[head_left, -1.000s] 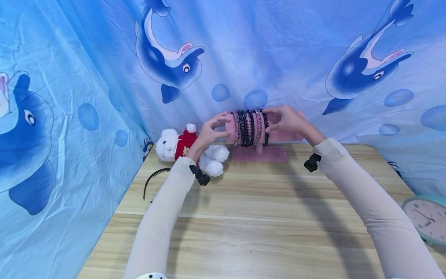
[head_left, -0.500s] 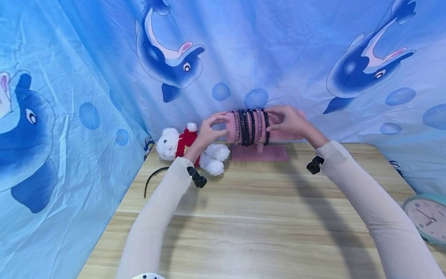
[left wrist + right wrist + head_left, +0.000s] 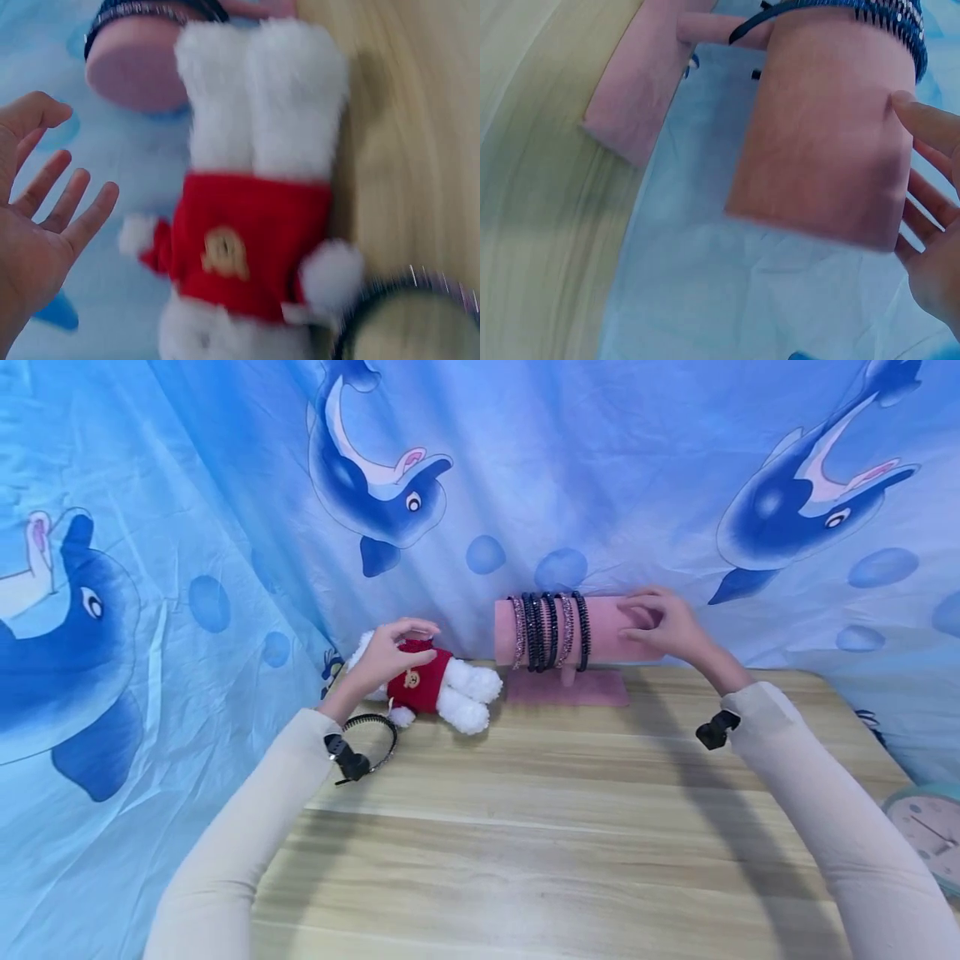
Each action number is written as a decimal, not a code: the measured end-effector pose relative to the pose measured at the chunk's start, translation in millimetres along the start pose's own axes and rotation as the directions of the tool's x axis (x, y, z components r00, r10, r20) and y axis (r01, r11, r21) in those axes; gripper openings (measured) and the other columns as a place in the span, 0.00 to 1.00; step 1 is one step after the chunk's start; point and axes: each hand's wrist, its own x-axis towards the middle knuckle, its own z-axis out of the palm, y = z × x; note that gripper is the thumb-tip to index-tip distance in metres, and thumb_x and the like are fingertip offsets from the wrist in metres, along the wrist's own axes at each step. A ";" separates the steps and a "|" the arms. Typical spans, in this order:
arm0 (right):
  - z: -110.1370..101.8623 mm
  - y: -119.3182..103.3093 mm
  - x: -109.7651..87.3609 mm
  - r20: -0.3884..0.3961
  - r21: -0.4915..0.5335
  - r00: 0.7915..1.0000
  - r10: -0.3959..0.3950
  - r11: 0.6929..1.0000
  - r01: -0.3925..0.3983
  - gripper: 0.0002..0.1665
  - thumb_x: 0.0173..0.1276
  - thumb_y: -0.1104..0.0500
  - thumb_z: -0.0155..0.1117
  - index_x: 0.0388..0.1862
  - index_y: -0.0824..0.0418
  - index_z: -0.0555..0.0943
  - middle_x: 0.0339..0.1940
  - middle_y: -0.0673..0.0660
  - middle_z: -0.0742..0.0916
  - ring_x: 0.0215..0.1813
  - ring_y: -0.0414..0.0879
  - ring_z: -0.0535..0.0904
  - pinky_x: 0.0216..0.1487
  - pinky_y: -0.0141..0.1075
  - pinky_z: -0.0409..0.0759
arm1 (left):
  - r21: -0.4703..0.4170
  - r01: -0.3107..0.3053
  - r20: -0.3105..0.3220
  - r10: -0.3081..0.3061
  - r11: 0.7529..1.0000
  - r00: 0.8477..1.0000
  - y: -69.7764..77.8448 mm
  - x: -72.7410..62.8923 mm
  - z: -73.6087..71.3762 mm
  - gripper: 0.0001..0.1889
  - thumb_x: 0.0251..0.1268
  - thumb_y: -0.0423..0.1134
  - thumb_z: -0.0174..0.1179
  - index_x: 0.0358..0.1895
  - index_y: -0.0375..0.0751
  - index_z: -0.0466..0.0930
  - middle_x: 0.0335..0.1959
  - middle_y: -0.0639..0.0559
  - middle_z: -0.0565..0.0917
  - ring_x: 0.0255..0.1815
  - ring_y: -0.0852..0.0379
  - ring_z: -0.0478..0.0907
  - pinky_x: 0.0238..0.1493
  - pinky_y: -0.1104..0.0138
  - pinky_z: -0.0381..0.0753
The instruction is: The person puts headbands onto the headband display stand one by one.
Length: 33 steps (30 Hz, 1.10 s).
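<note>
A pink cylindrical stand (image 3: 607, 631) at the back of the table carries several black and pink toothed headbands (image 3: 551, 631) on its left half. At its bare right end is my right hand (image 3: 669, 622), fingers apart; in the right wrist view the thumb tip meets the cylinder's edge and the other fingers pass partly behind it. My left hand (image 3: 386, 656) is over a white plush toy in a red top (image 3: 431, 685), fingers spread and holding nothing. Below that wrist lies a loose dark headband (image 3: 394, 739), partly hidden by the wrist camera.
A wooden table (image 3: 525, 827) extends toward me. Behind and to the left hangs a blue curtain (image 3: 600, 468) with dolphin prints. A round clock (image 3: 930, 835) stands at the right edge.
My left hand has left the stand's left end and moved left and down over the plush toy. My right hand has shifted right, away from the headbands, along the cylinder.
</note>
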 end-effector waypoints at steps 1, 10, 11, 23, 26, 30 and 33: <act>-1.5 1.7 -1.6 -0.006 0.000 1.000 0.002 1.000 -0.002 0.27 0.56 0.69 0.78 0.56 0.71 0.83 0.64 0.72 0.80 0.69 0.69 0.70 0.76 0.64 0.63 | 0.035 0.016 0.005 -0.017 0.999 1.000 -3.3 -5.3 -6.9 0.19 0.64 0.30 0.68 0.58 0.35 0.82 0.64 0.39 0.81 0.66 0.36 0.75 0.65 0.57 0.81; -8.0 4.5 -5.7 0.018 0.008 0.999 0.035 0.999 -0.035 0.28 0.57 0.67 0.78 0.58 0.69 0.83 0.66 0.70 0.80 0.71 0.68 0.69 0.77 0.63 0.62 | 0.244 0.133 0.112 -0.164 0.961 0.980 -37.4 -52.2 -42.5 0.17 0.65 0.30 0.67 0.56 0.30 0.81 0.60 0.35 0.82 0.62 0.35 0.79 0.58 0.52 0.85; -8.1 4.7 -5.7 0.019 0.005 0.999 0.041 0.999 -0.041 0.28 0.57 0.67 0.78 0.58 0.69 0.83 0.66 0.70 0.80 0.72 0.67 0.69 0.77 0.63 0.62 | 0.262 0.120 0.132 -0.159 0.958 0.978 -41.4 -56.7 -43.0 0.17 0.64 0.29 0.67 0.55 0.29 0.82 0.58 0.33 0.83 0.60 0.34 0.81 0.58 0.50 0.85; -6.4 6.2 -6.9 0.035 -0.008 0.996 0.082 0.997 -0.082 0.27 0.59 0.66 0.77 0.59 0.67 0.83 0.66 0.69 0.80 0.71 0.67 0.69 0.76 0.63 0.63 | 0.314 0.098 0.244 -0.180 0.944 0.953 -80.1 -89.7 -30.9 0.14 0.59 0.27 0.69 0.48 0.25 0.83 0.47 0.31 0.86 0.49 0.35 0.84 0.53 0.53 0.87; -6.6 6.1 -6.8 0.036 -0.014 0.996 0.080 0.997 -0.080 0.27 0.60 0.66 0.77 0.58 0.68 0.83 0.65 0.69 0.80 0.71 0.67 0.69 0.76 0.63 0.64 | 0.312 0.155 0.239 -0.235 0.937 0.942 -86.5 -92.8 -26.2 0.13 0.59 0.29 0.71 0.47 0.26 0.84 0.46 0.32 0.87 0.48 0.37 0.85 0.50 0.62 0.88; -7.3 6.6 -5.8 0.038 -0.020 0.996 0.075 0.997 -0.074 0.27 0.59 0.66 0.77 0.58 0.67 0.83 0.65 0.69 0.80 0.71 0.67 0.70 0.75 0.63 0.64 | 0.344 0.191 0.229 -0.280 0.919 0.932 -92.7 -94.6 -21.3 0.13 0.58 0.32 0.73 0.45 0.30 0.85 0.44 0.36 0.88 0.47 0.43 0.86 0.49 0.67 0.86; -8.0 6.9 -5.2 0.036 -0.031 0.997 0.075 0.997 -0.074 0.27 0.59 0.66 0.78 0.58 0.67 0.83 0.65 0.69 0.80 0.71 0.67 0.70 0.75 0.63 0.64 | 0.363 0.224 0.211 -0.314 0.905 0.926 -93.4 -95.4 -19.4 0.14 0.56 0.35 0.75 0.44 0.32 0.86 0.43 0.40 0.89 0.45 0.48 0.84 0.48 0.66 0.84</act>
